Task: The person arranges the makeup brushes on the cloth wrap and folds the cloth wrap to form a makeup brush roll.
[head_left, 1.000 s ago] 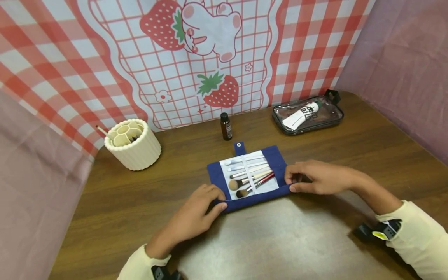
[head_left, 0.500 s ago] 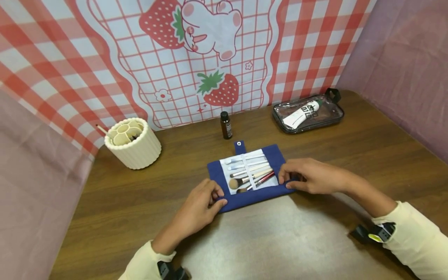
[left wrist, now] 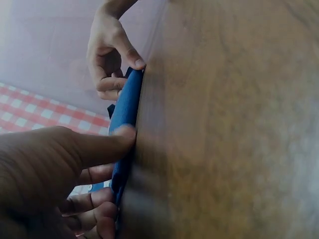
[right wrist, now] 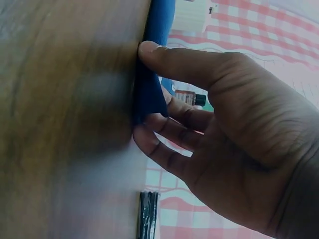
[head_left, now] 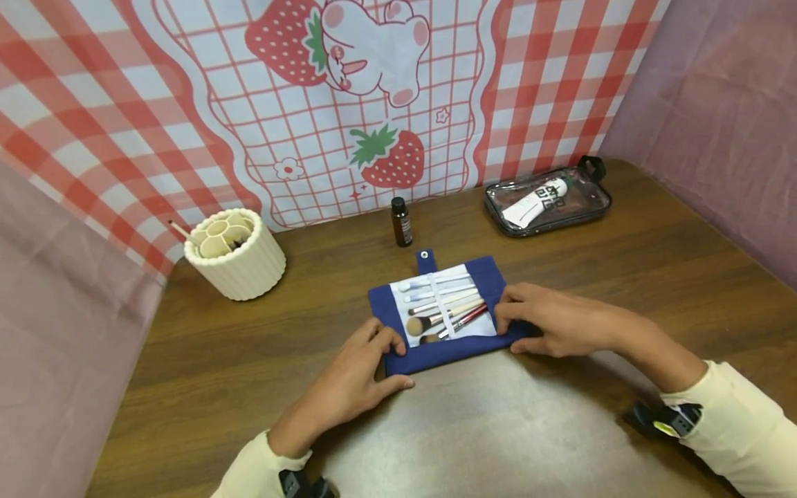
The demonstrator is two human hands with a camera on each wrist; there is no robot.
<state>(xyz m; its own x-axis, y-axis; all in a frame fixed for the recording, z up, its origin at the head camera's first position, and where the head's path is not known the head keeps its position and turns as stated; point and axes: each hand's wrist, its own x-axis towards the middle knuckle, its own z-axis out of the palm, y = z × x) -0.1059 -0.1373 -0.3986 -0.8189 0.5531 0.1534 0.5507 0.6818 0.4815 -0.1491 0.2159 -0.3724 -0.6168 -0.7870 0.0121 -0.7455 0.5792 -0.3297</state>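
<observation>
A navy fabric brush roll lies unrolled on the table, its near edge folded over. Several makeup brushes sit on its pale lining under a white strap; the nearest is partly covered by the fold. My left hand rests its fingers on the near left corner, the thumb stretched out along the near edge. My right hand pinches the near right corner between thumb and fingers. In the right wrist view the right thumb presses the roll's edge. The left thumb is blurred in the left wrist view.
A small dark bottle stands behind the roll's snap tab. At the back left is a cream ribbed holder with a stick in it. A clear black-edged pouch holding a white tube lies back right.
The near edge has been folded farther over the brushes, covering part of the nearest one. My right hand has shifted slightly left. My left thumb has straightened away from the fingers.
</observation>
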